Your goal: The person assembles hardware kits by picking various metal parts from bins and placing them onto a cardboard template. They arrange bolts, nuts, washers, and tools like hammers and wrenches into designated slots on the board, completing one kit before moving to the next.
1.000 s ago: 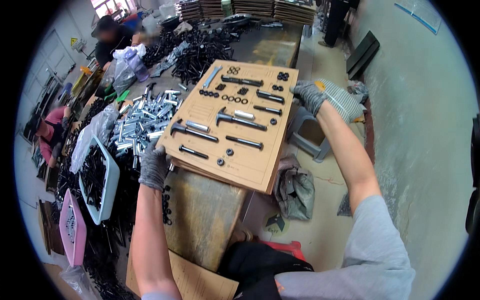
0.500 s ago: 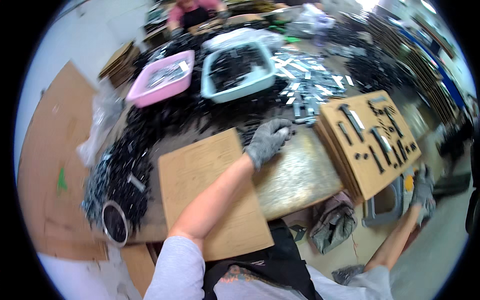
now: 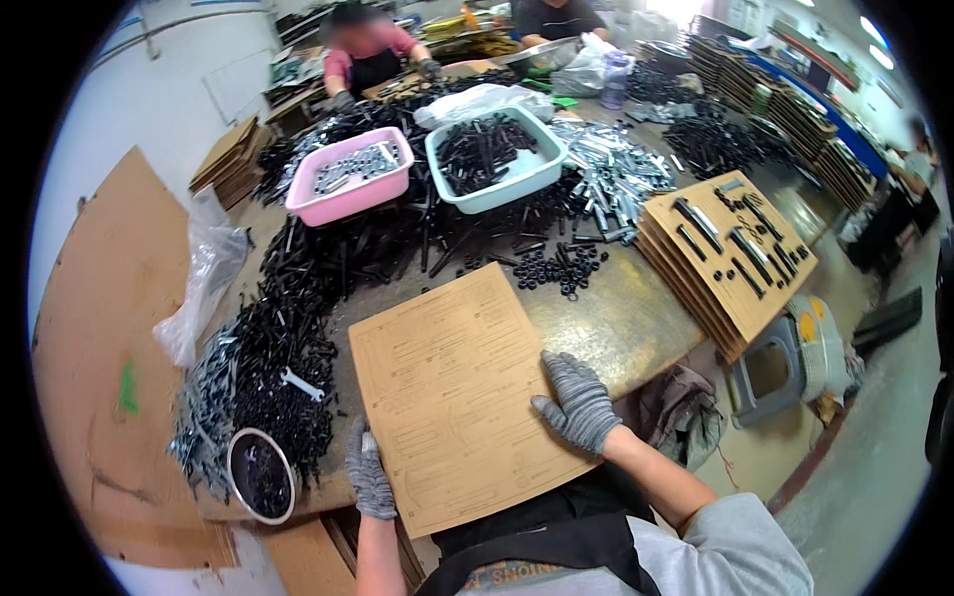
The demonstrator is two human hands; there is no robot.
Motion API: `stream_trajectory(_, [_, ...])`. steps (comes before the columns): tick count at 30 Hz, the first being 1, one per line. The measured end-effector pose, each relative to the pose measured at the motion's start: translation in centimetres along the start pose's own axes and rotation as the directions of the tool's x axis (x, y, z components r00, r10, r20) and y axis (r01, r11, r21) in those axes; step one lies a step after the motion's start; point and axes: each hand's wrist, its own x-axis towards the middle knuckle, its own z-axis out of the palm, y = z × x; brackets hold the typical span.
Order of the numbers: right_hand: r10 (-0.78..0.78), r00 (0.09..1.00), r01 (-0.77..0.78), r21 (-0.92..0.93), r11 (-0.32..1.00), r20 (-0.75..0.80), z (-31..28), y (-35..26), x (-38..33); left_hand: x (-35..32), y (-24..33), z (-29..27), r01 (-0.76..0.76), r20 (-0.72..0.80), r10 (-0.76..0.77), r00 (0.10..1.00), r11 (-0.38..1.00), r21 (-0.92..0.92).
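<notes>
A brown cardboard sheet (image 3: 462, 397) with faint printed outlines lies in front of me, its near edge close to my body. My left hand (image 3: 370, 472), in a grey knit glove, rests along the sheet's left edge, fingers extended upward. At the right edge is my right hand (image 3: 576, 402), gloved the same way, with thumb and fingers apart and nothing seen in it. Just beyond the sheet are a scatter of small black nuts or rings (image 3: 556, 268) and a heap of black bolts (image 3: 288, 328).
Beyond stand a pink tub (image 3: 348, 204) and a light-blue tub (image 3: 502, 199) of metal parts. Silver pieces (image 3: 621, 164) lie right. A cardboard stack (image 3: 686, 293) bears bolts. A wrench (image 3: 301, 384) and round bowl (image 3: 288, 507) are left. A grey stool (image 3: 760, 397) stands right; co-workers sit opposite.
My left hand has drawn back from beyond the sheet to its left edge. My right hand has come in from the far right to the sheet's right edge. The sheet sits slightly further right.
</notes>
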Motion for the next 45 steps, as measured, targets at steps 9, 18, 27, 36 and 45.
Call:
stream_trajectory(9, [0.112,0.97,-0.172,-0.281,0.944,-0.216,-6.9,7.1,13.9,-0.7,1.4,0.4,0.086,-0.044,-0.094,0.995,0.984,-0.159])
stream_trajectory(18, [0.221,0.91,0.026,-0.578,0.816,0.352,-8.0,11.9,25.6,-1.3,2.3,0.6,0.097,-0.06,-0.108,0.992,0.983,-0.159])
stream_trajectory(27, [0.14,0.962,0.021,-0.575,0.818,0.234,-8.3,12.5,24.7,-1.8,1.1,0.8,0.049,-0.087,-0.055,0.995,0.996,-0.075])
stream_trajectory(36, [-0.342,0.816,0.514,-0.317,0.797,0.466,3.0,-10.4,19.7,-2.3,-0.2,-0.1,0.074,-0.136,-0.063,0.989,0.994,0.075])
stream_trajectory(45, [-0.27,0.881,0.221,0.167,0.961,0.388,3.8,-11.6,19.3,4.9,6.0,0.5,-0.1,0.1,0.048,0.994,0.772,0.627])
